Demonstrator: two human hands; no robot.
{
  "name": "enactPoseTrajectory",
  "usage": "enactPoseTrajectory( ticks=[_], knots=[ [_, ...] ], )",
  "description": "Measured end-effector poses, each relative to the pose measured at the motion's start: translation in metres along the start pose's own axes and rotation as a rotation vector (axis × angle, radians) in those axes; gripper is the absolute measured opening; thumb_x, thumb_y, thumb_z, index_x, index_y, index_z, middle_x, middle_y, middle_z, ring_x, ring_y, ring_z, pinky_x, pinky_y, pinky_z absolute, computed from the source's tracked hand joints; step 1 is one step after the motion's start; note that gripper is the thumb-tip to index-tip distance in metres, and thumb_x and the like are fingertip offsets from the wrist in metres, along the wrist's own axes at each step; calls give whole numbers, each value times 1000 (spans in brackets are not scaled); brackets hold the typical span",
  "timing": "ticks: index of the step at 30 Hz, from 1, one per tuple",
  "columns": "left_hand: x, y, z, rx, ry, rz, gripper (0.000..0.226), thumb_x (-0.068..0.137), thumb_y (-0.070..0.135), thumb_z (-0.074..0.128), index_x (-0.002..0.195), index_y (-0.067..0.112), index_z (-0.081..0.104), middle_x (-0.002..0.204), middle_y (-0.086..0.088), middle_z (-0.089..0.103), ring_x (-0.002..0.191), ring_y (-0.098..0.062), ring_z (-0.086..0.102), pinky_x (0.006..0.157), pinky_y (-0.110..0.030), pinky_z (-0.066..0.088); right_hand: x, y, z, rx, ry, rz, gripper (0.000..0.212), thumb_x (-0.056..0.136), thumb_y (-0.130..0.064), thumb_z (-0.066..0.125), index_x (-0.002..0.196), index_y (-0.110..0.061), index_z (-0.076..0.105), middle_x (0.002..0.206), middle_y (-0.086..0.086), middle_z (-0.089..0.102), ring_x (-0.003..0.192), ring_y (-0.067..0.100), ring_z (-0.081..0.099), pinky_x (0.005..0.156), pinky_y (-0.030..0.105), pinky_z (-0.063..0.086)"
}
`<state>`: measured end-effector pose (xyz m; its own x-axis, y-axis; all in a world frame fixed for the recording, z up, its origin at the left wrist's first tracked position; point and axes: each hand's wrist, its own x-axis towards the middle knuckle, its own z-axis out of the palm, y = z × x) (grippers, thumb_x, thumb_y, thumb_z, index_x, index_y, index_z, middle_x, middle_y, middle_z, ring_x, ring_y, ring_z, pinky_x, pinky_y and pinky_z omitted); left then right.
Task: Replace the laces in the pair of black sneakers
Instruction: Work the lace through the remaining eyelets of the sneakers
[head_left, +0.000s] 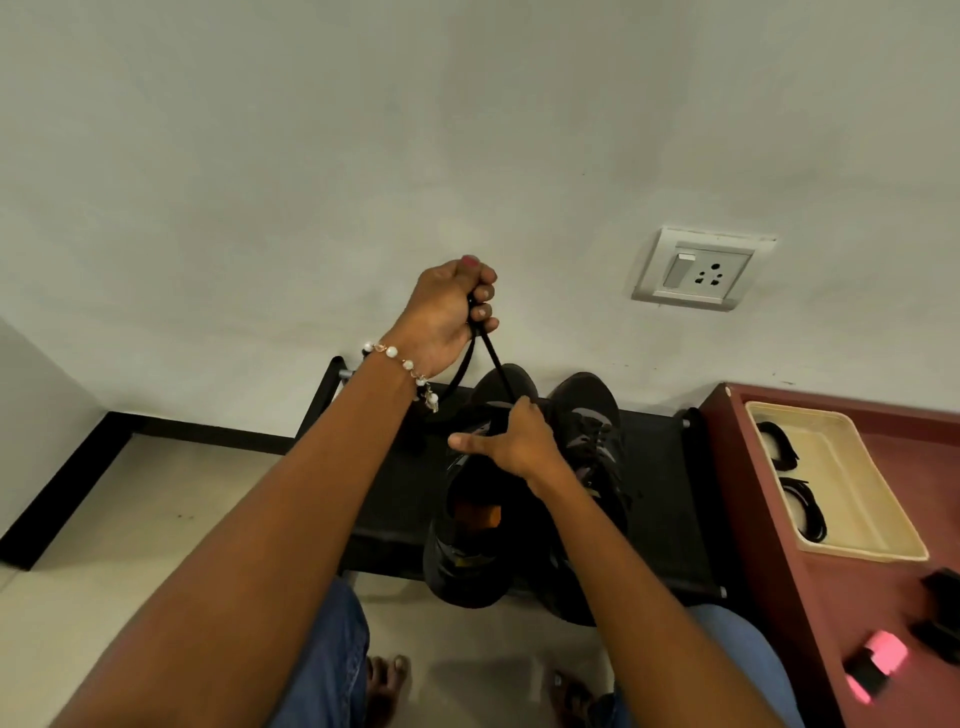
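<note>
Two black sneakers stand side by side on a low black rack (660, 467) against the wall. My left hand (449, 312) is raised above the left sneaker (467, 551) and grips a black lace (496, 361) in a fist; both strands run taut down to the shoe's eyelets. My right hand (511, 441) holds the upper of that sneaker at the tongue, thumb stretched out to the left. The right sneaker (592, 431) stands next to it with its laces in place.
A maroon table (810, 597) stands at the right with a cream tray (852, 467) holding coiled black laces (802, 512). A wall socket (701, 270) is above. My knees and bare feet are at the bottom edge.
</note>
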<state>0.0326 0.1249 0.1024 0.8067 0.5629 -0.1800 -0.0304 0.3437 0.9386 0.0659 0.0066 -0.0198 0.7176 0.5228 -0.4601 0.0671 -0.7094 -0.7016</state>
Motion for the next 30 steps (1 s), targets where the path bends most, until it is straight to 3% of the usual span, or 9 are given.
enactPoseTrajectory(
  ticks=[2, 7, 15, 19, 22, 25, 27, 30],
  knots=[
    [-2, 5, 6, 28, -22, 6, 34, 105, 23, 37, 79, 11, 55, 54, 4, 43, 45, -9, 34, 55, -27, 42, 7, 4, 12, 13, 95, -38, 121, 65, -49, 85, 153, -7, 13, 160, 10, 19, 145, 34, 22, 112, 54, 33],
    [-5, 17, 14, 63, -28, 25, 35, 105, 25, 37, 79, 11, 54, 52, 6, 38, 42, -7, 30, 49, -23, 34, 13, 10, 19, 56, 189, -127, 101, 72, -26, 84, 149, -2, 23, 151, 14, 36, 139, 36, 34, 110, 50, 38],
    [-7, 75, 38, 54, -89, 130, 35, 105, 25, 37, 78, 11, 53, 52, 5, 35, 43, -8, 25, 44, -22, 25, 19, 11, 24, -68, 218, -119, 98, 80, -21, 77, 153, -2, 15, 160, 13, 18, 147, 35, 16, 117, 47, 27],
    [-13, 97, 53, 58, -149, 163, 36, 106, 25, 35, 79, 10, 54, 54, 4, 36, 43, -7, 25, 42, -21, 25, 15, 10, 21, -44, 197, -118, 104, 73, -26, 82, 154, -10, 18, 156, 10, 28, 143, 33, 28, 113, 51, 33],
    [-14, 98, 58, 84, -149, 158, 36, 106, 25, 35, 81, 9, 55, 56, 4, 38, 44, -8, 25, 43, -20, 24, 2, -8, 3, 180, 245, -275, 99, 66, -29, 88, 147, -22, 32, 138, -2, 52, 124, 19, 53, 104, 44, 46],
    [-12, 101, 57, 100, -138, 168, 35, 106, 25, 36, 83, 8, 57, 56, 4, 39, 43, -7, 26, 45, -21, 26, -26, -47, -31, 582, 153, -518, 80, 80, -24, 79, 147, -23, 36, 126, -3, 62, 115, 10, 59, 95, 29, 51],
    [-10, 103, 56, 109, -130, 181, 35, 105, 25, 36, 84, 8, 57, 57, 3, 39, 43, -7, 28, 46, -22, 29, -41, -64, -48, 775, 112, -622, 52, 89, -22, 69, 137, -18, 50, 106, 6, 68, 101, 10, 65, 89, 23, 52],
    [-5, 104, 53, 97, -102, 196, 34, 105, 24, 37, 84, 7, 58, 56, 3, 39, 45, -8, 29, 47, -22, 31, -44, -63, -54, 865, 63, -649, 32, 98, -18, 55, 128, -9, 59, 90, -3, 63, 83, 11, 59, 84, 18, 50]
  ],
)
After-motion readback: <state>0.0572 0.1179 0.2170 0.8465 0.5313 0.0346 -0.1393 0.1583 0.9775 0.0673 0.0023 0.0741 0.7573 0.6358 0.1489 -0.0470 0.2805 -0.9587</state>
